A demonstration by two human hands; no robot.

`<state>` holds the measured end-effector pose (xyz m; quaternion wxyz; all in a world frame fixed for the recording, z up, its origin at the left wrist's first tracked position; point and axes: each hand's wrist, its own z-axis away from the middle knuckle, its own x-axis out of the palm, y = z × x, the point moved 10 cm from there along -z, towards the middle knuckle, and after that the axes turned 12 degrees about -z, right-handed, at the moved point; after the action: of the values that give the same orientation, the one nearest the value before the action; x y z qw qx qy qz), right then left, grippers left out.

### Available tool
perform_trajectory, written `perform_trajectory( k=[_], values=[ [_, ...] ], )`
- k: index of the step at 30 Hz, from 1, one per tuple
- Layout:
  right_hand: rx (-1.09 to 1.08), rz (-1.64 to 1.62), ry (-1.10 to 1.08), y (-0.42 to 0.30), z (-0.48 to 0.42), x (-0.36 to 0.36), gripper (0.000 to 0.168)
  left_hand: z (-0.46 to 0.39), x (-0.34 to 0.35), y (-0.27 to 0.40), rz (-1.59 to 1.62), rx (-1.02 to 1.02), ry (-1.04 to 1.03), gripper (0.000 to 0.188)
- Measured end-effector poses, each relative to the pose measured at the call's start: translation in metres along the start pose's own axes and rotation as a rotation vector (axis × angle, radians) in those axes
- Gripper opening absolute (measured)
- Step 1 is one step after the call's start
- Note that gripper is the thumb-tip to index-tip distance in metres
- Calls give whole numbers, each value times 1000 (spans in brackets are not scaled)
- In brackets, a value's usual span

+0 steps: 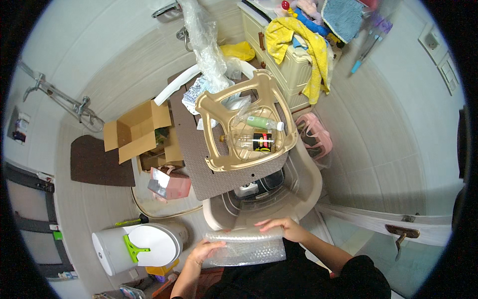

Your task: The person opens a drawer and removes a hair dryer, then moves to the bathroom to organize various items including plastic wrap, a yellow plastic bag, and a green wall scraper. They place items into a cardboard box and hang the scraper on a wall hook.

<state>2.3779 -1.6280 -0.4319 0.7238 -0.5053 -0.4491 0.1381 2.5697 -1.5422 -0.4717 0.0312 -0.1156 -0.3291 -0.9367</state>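
A sheet of clear bubble wrap (246,250) spans the gap between my two hands, close in front of my body. Its far edge forms a thick folded or rolled band. My left hand (203,252) grips the left end, thumb on top. At the right end, my right hand (293,230) holds the band's corner with fingers reaching along it. Just beyond is a large plastic bathtub (310,179), partly covered by a brown board (198,175). On the board lies an upturned beige plastic stool (205,130), cradling a clear plastic bottle (242,140) and a green bottle (261,122).
Left of the board stand an open cardboard box (136,127) and a pink box (175,187). A toilet (149,244) carries a green squeegee (132,249). Long plastic wrapping (203,45) hangs at the back. Drawers (287,74) and a door handle (401,235) are on the right.
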Motion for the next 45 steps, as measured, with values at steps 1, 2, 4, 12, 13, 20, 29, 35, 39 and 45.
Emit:
perform_trajectory(
  k=[1, 2, 4, 12, 13, 20, 29, 35, 39, 45],
  values=[
    [36, -256, 6, 8, 6, -1, 35, -1, -2, -5, 37, 44, -16, 32],
    [76, -511, 11, 19, 12, 2, 38, -7, -6, -16, 76, 89, -32, 28],
    [90, -896, 27, 34, 19, 3, 52, -7, 2, 1, 138, 268, -74, 16],
    [554, -608, 167, 45, 28, 3, 62, 10, 37, 50, -328, 568, -102, 11],
    [514, -513, 152, 43, 25, -1, 57, 15, 37, 53, -371, 595, -78, 10],
    [254, 135, 131, -13, -12, -7, 36, 49, 23, 44, 308, 476, -346, 84],
    [162, 247, -62, -33, -79, 32, 58, 58, -38, 66, -58, 492, 194, 37],
    [508, -469, -147, 18, -47, 32, 102, 48, -36, 54, -273, 601, 247, 27],
    [797, -438, -337, 56, -7, 37, 106, 31, -4, 40, -466, 502, 120, 27],
    [535, 441, -273, 32, -30, 34, 77, 9, 45, 98, -769, 682, 13, 28]
  ],
)
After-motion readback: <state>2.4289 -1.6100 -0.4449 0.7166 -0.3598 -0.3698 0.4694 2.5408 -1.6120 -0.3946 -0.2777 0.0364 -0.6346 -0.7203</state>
